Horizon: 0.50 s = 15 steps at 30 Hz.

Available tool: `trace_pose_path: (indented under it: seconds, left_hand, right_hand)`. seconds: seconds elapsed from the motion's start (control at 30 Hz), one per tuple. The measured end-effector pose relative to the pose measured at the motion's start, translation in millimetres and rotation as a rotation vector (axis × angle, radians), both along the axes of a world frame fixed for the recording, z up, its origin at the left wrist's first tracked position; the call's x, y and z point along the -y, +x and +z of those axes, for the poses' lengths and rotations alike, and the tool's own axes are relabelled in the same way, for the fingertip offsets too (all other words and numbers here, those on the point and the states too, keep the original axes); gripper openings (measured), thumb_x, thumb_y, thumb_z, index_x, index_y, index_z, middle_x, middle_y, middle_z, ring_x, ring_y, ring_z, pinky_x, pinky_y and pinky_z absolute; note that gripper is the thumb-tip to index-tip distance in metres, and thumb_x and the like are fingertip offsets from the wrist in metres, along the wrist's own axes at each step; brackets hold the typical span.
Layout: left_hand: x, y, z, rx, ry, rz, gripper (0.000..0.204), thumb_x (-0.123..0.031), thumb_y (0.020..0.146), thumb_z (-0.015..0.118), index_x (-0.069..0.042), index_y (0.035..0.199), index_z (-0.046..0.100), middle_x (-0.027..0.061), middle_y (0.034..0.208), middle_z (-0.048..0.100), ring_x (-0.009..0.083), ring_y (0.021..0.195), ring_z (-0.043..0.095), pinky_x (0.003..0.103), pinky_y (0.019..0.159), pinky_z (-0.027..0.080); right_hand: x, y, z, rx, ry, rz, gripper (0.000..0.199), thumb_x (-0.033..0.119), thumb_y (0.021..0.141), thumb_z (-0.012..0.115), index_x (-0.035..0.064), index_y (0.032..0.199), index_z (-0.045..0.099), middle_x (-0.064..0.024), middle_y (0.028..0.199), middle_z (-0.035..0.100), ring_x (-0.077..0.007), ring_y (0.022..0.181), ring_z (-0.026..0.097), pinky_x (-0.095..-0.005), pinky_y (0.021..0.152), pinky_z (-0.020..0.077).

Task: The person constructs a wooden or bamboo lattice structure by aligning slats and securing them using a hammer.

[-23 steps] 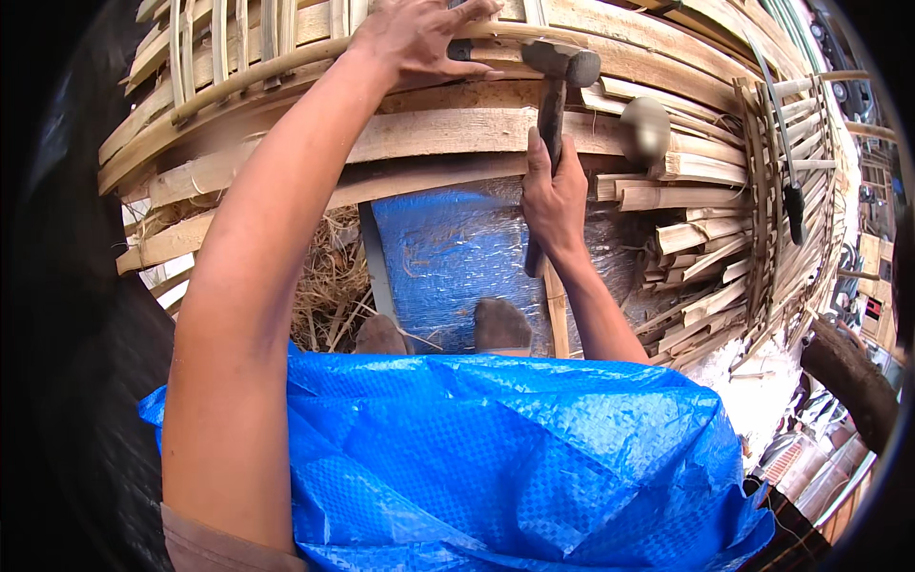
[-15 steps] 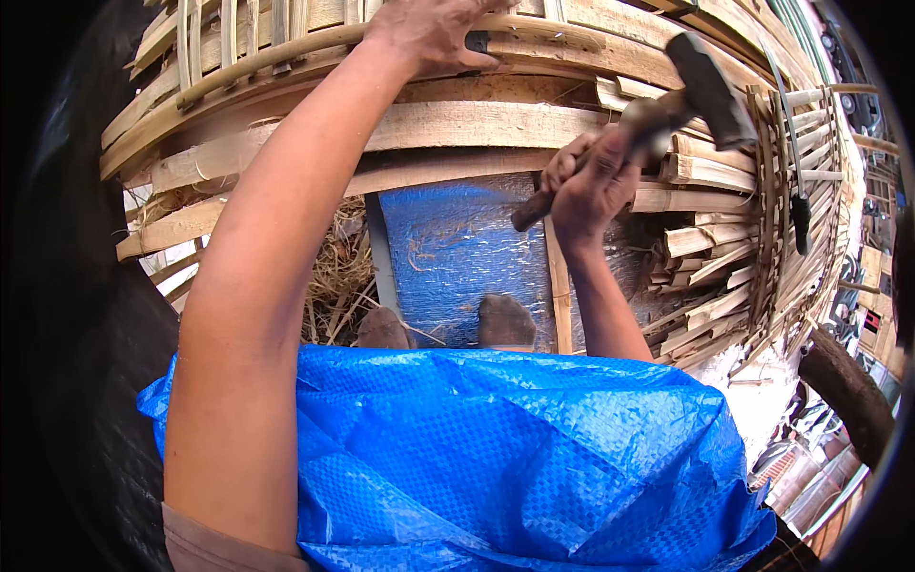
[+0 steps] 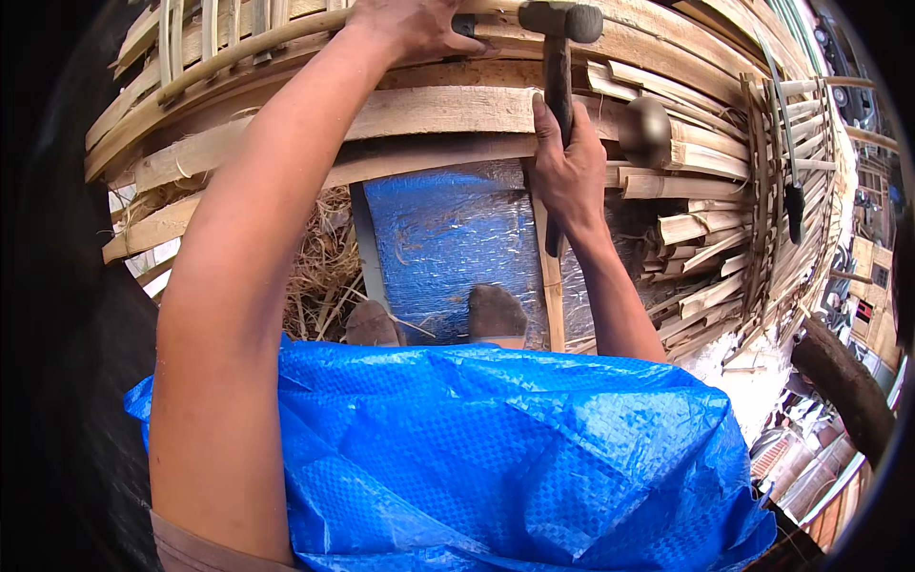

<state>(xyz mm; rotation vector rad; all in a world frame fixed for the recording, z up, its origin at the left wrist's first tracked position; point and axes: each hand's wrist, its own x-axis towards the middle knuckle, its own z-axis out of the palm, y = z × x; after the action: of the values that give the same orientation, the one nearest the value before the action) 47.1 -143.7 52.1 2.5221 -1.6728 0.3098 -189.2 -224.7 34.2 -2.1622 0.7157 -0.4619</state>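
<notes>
My right hand point(image 3: 572, 181) is closed around the dark handle of a hammer point(image 3: 558, 81), thumb laid along it. The hammer stands head up in the picture, its heavy head over the far bamboo strips, just right of my left hand. At the top edge my left hand point(image 3: 405, 29) reaches across to the wooden frame point(image 3: 457, 112). A small dark piece point(image 3: 464, 26) shows between its thumb and fingers; its kind cannot be made out, and the fingertips are partly cut off. A long bamboo rod point(image 3: 248, 57) runs beneath that hand.
Split bamboo strips point(image 3: 705, 224) are stacked at the right beside a slatted bamboo rack. A saw-like tool point(image 3: 793, 210) hangs there. Blue sheeting point(image 3: 515, 448) covers my lap. My feet point(image 3: 498, 313) rest by a blue foil mat point(image 3: 429, 238), with straw point(image 3: 324, 272) to its left.
The hammer has swung left and turned, its head moving from the right side to beside my left hand. My left hand has shifted slightly left in view.
</notes>
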Motion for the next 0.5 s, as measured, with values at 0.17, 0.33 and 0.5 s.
trace_pose_path:
  seconds: [0.17,0.33,0.5]
  left_hand:
    - [-2,-4,2,0.033,-0.032,-0.015,0.086,-0.067,0.070,0.079,-0.030,0.142,0.052,0.0001,0.159,0.035,0.0290,0.138,0.043,0.065,0.112,0.034]
    - [4,-1,5,-0.007,0.036,0.010,0.088,-0.067,0.069,0.079,-0.030,0.144,0.051,-0.0002,0.159,0.035,0.0267,0.138,0.041,0.064,0.110,0.036]
    - [-2,3,-1,0.023,0.035,0.019,0.088,-0.067,0.068,0.080,-0.030,0.142,0.052,-0.0007,0.159,0.033,0.0260,0.137,0.041,0.064,0.110,0.038]
  right_hand:
    - [-12,-11,35,0.531,0.496,0.037,0.033,0.040,0.106,0.052,0.0083,0.099,0.050,0.0049,0.059,0.045,-0.0027,0.048,0.045,-0.0210,0.040,0.0338]
    - [9,5,10,-0.062,-0.055,-0.027,0.035,0.039,0.105,0.055,0.0046,0.098,0.051,-0.0112,0.060,0.056,-0.0234,0.058,0.059,-0.0458,0.053,0.0424]
    - [1,4,49,0.303,0.278,-0.006,0.043,0.050,0.104,0.052,0.0083,0.093,0.049,0.0036,0.058,0.043,-0.0060,0.047,0.042,-0.0269,0.040,0.0334]
